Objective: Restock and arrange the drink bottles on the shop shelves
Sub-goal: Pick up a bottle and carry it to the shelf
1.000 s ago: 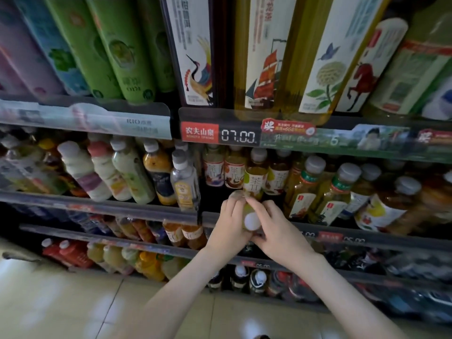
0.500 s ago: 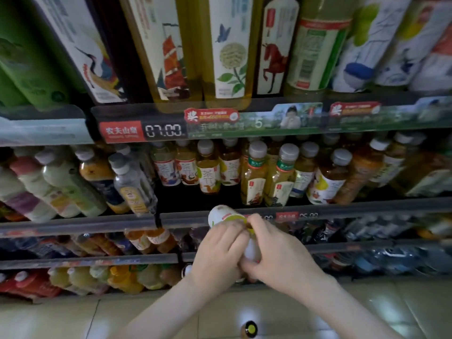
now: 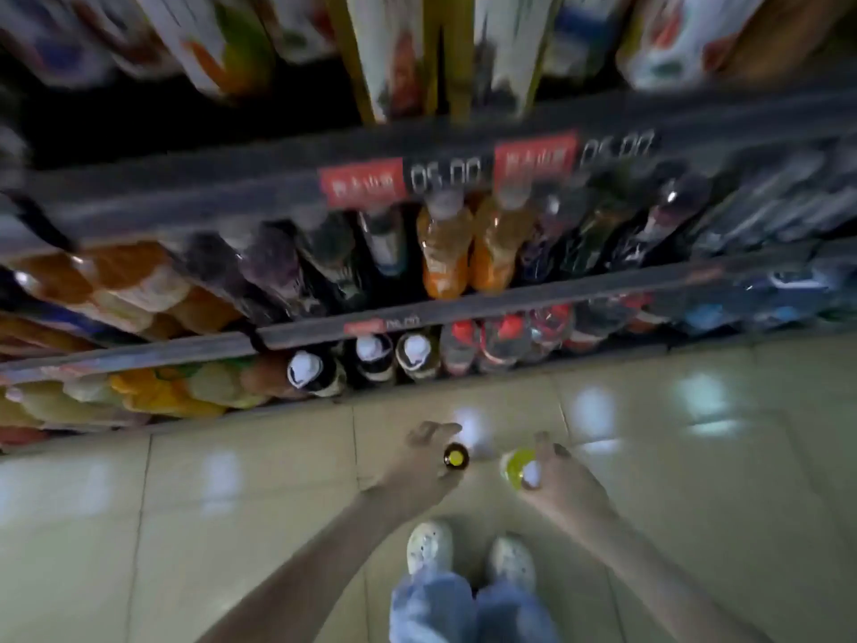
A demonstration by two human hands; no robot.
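Observation:
The view is blurred and tilted down at the floor. My right hand [image 3: 563, 480] is shut on a small yellow-green bottle with a white cap [image 3: 520, 468], held low over the tiles. A dark bottle with a yellow cap [image 3: 456, 457] stands on the floor just left of it. My left hand [image 3: 424, 464] is at that bottle with thumb and fingers spread on either side of it; whether they touch it I cannot tell. The lower shelves [image 3: 463, 313] hold rows of bottles, among them two orange drinks [image 3: 463, 252] and several white-capped dark bottles [image 3: 371, 359].
Glossy beige floor tiles [image 3: 232, 503] run in front of the shelving. My own two feet in pale shoes [image 3: 468, 554] stand right below my hands. Red price tags [image 3: 361, 183] sit on the shelf rail above the orange drinks.
Both hands have dropped from the shelf to floor level and separated. The right hand alone now carries the white-capped bottle, and the left has gone to the yellow-capped bottle. The view has swung downward.

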